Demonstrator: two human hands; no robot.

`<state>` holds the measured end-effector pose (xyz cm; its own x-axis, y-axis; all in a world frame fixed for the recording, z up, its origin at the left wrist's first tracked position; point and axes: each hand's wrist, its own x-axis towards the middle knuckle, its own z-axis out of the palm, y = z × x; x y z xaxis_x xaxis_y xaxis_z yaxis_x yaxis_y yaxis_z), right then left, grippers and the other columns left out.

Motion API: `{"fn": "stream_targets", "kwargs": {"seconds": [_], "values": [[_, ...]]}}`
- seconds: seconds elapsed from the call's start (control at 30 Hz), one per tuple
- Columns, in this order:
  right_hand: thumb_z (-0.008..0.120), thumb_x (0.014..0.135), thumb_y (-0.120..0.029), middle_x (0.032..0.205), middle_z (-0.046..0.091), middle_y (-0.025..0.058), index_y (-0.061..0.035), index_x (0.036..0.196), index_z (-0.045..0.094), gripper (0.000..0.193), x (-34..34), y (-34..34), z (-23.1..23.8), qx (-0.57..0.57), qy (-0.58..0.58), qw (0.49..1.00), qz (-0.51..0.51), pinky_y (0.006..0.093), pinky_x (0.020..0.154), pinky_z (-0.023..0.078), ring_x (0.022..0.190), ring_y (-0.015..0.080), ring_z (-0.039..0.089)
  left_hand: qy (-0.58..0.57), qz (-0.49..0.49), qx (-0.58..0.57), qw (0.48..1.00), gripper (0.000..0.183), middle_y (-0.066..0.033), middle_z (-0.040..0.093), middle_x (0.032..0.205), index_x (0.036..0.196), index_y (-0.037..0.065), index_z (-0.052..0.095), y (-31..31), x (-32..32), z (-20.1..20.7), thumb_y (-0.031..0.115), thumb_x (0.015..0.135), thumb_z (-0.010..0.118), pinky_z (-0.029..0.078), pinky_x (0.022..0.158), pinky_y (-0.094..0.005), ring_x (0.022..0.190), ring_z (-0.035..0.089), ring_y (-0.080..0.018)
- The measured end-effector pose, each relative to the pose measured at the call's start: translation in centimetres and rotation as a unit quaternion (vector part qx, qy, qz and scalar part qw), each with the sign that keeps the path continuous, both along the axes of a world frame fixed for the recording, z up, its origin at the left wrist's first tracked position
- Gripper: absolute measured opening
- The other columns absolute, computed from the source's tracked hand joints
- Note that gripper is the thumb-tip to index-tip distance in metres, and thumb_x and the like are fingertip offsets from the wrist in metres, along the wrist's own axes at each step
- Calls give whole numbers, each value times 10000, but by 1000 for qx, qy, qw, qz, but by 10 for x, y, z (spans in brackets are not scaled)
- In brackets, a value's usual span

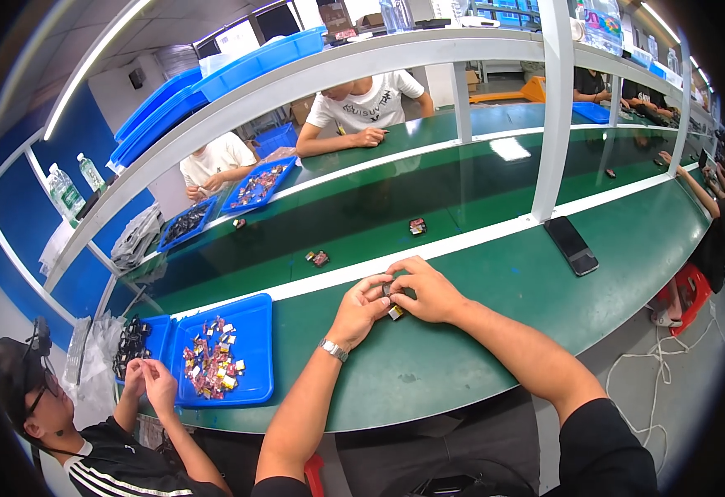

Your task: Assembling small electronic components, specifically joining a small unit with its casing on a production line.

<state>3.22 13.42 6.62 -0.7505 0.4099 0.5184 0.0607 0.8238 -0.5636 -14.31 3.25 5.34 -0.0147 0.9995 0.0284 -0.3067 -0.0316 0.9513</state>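
Observation:
My left hand (357, 308) and my right hand (425, 289) meet over the green worktable (478, 348), close to its white far strip. Between the fingertips of both sits a small dark part (387, 290), pinched from either side. Just under it, a tiny yellow and black piece (396, 312) shows beneath my right thumb; whether it rests on the table or is held I cannot tell. A metal watch (334, 349) is on my left wrist.
A black phone (571, 245) lies to the right. On my left, a blue tray (256, 364) holds several small coloured parts, with another person's hands (149, 379) beside it. Small parts (318, 258) (417, 226) ride the green belt beyond. More people work across it.

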Motion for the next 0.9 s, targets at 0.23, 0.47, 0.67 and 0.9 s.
{"fn": "stream_targets", "kwargs": {"seconds": [0.23, 0.47, 0.67, 0.9], "values": [[710, 825, -135, 1270, 558, 67, -84, 896, 698, 88, 5, 6, -1, -42, 1, 997, 58, 416, 1038, 406, 1213, 280, 469, -9, -25, -10, 1000, 410, -97, 627, 1200, 1326, 20, 474, -1, -2, 2, 11, 933, 588, 527, 932, -320, 1096, 618, -170], [707, 823, -135, 1243, 576, 69, -91, 897, 703, 86, 3, 0, -2, -65, 22, 996, 55, 410, 1031, 409, 1209, 282, 479, -35, -29, -4, 999, 419, -95, 625, 1188, 1332, 19, 470, -1, -4, 0, 37, 935, 603, 529, 933, -329, 1092, 619, -178], [680, 827, -127, 1166, 593, 64, -73, 880, 696, 77, -2, -9, -9, -31, 61, 997, -22, 377, 981, 440, 1161, 272, 514, -43, -16, 0, 999, 407, -101, 616, 1203, 1331, 12, 477, 1, -3, -1, 43, 941, 588, 527, 931, -341, 1088, 613, -179], [705, 809, -127, 1145, 598, 63, -70, 885, 719, 96, -4, -11, -13, -72, 86, 993, -33, 375, 971, 452, 1154, 266, 524, -57, -11, 5, 998, 389, -110, 615, 1206, 1317, 1, 486, 0, -1, -2, 57, 945, 589, 527, 932, -349, 1087, 612, -187]]}}
